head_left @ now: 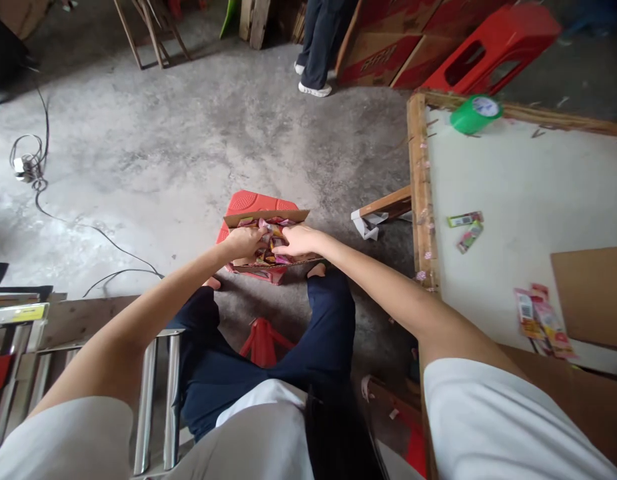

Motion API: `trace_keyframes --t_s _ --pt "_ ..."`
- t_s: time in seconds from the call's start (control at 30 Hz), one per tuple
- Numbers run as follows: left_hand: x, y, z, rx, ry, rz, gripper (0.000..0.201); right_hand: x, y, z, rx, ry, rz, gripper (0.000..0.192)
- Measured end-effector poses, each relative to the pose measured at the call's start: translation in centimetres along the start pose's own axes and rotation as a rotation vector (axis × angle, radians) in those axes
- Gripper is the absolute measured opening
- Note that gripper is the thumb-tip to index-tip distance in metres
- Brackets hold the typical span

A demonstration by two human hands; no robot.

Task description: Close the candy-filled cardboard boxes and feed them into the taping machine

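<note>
- The box (266,217) sits on a red stool (253,202) ahead of your knees; lean harder and it could tip off.
- Your left hand (244,241) and right hand (297,240) are both in it, fingers curled on packets (271,235); an overfull grab spills some.
- Loose packets could drop to the floor (188,147).

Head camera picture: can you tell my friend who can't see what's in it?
A seated person's left hand and right hand reach into an open cardboard box of colourful packets, which rests on a red stool on a concrete floor. To the right, a white table holds more loose packets and a green tape roll.
</note>
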State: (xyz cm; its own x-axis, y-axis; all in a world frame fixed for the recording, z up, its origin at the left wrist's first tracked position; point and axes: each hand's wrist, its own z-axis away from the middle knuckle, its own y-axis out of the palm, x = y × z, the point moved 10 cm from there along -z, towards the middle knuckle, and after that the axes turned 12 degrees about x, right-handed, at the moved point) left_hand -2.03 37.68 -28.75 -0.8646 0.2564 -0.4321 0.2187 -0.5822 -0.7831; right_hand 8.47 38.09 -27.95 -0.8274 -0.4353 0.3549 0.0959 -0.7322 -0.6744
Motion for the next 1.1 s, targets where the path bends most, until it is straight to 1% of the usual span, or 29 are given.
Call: trace_keyframes --t_s 0.07,0.1,0.13,0.17,0.2,0.23,0.27,0.3,0.37,0.4,0.47,0.5,0.53,0.6,0.63,0.67,0.7,0.73,0.77,0.83,0.9,0.97,1.0,1.03,1.1 --pt "0.0 -0.2 0.5 0.023 0.057 0.019 0.049 -0.1 1.2 1.3 0.114 -0.113 -0.087 0.059" --pt "-0.1 -0.3 0.9 0.041 0.093 0.038 0.048 -0.1 1.7 2.1 0.136 -0.178 -0.138 0.066" --pt "-0.1 -0.4 1.3 0.064 0.128 0.072 0.048 -0.3 1.9 2.8 0.124 -0.23 -0.193 0.074" --pt "0.0 -0.6 1.8 0.081 0.156 0.122 0.049 -0.6 1.8 3.3 0.084 -0.262 -0.248 0.08" --pt "0.2 -0.8 2.2 0.091 0.175 0.181 0.053 -1.2 1.7 3.5 0.034 -0.267 -0.3 0.078" --pt "0.3 -0.8 2.5 0.102 0.186 0.235 0.058 -1.7 1.6 3.3 -0.002 -0.256 -0.349 0.07" --pt "0.4 -0.9 2.9 0.108 0.191 0.271 0.062 -2.3 1.6 2.9 -0.021 -0.233 -0.391 0.057" --pt "0.4 -1.0 3.2 0.093 0.191 0.286 0.064 -2.8 1.5 2.3 -0.031 -0.201 -0.414 0.045" --pt "0.4 -1.2 3.8 0.015 0.177 0.274 0.059 -3.5 1.0 1.1 -0.054 -0.122 -0.407 0.03" --pt "0.4 -1.4 4.1 -0.04 0.16 0.268 0.053 -3.7 0.7 0.8 -0.079 -0.076 -0.389 0.027" --pt "0.8 -1.6 4.6 -0.153 0.107 0.289 0.044 -3.9 0.2 1.0 -0.134 0.007 -0.37 0.029" --pt "1.1 -1.4 4.6 -0.182 0.075 0.316 0.042 -3.8 0.0 1.5 -0.179 0.039 -0.364 0.035" --pt "1.5 -1.2 4.5 -0.195 0.04 0.345 0.04 -3.5 -0.3 2.4 -0.254 0.064 -0.339 0.043" --pt "2.2 -0.8 4.0 -0.195 -0.043 0.384 0.039 -2.2 -1.2 4.7 -0.462 0.059 -0.232 0.057" --pt "2.4 -0.7 3.6 -0.185 -0.085 0.383 0.039 -1.1 -1.6 5.8 -0.56 0.016 -0.179 0.058" --pt "2.6 -0.7 3.3 -0.177 -0.122 0.366 0.039 0.1 -1.9 6.6 -0.63 -0.044 -0.147 0.052" --pt "2.5 -0.8 3.2 -0.175 -0.155 0.33 0.04 1.0 -1.9 6.8 -0.655 -0.108 -0.142 0.04" --pt "2.4 -1.0 3.2 -0.182 -0.185 0.279 0.04 1.7 -1.8 6.4 -0.628 -0.156 -0.166 0.029" --pt "2.0 -1.2 3.5 -0.199 -0.208 0.219 0.039 2.0 -1.6 5.4 -0.574 -0.177 -0.196 0.022" --pt "1.0 -1.7 4.8 -0.275 -0.241 0.098 0.04 2.2 -1.7 2.9 -0.453 -0.155 -0.224 0.021" --pt "-0.3 -2.1 6.9 -0.411 -0.241 0.002 0.046 2.2 -2.0 0.4 -0.345 -0.125 -0.213 0.02" --pt "-2.2 -1.7 8.9 -0.534 -0.161 -0.079 0.048 2.4 -2.3 -1.6 -0.248 -0.114 -0.204 0.022" --pt "-3.3 -1.2 9.6 -0.562 -0.096 -0.121 0.045 2.5 -2.2 -2.3 -0.2 -0.103 -0.2 0.022" --pt "-4.3 -0.5 10.0 -0.565 -0.028 -0.161 0.043 2.5 -2.0 -3.0 -0.153 -0.086 -0.195 0.022" --pt "-5.6 0.9 10.1 -0.53 0.075 -0.234 0.044 2.5 -1.6 -3.8 -0.087 -0.039 -0.178 0.021"
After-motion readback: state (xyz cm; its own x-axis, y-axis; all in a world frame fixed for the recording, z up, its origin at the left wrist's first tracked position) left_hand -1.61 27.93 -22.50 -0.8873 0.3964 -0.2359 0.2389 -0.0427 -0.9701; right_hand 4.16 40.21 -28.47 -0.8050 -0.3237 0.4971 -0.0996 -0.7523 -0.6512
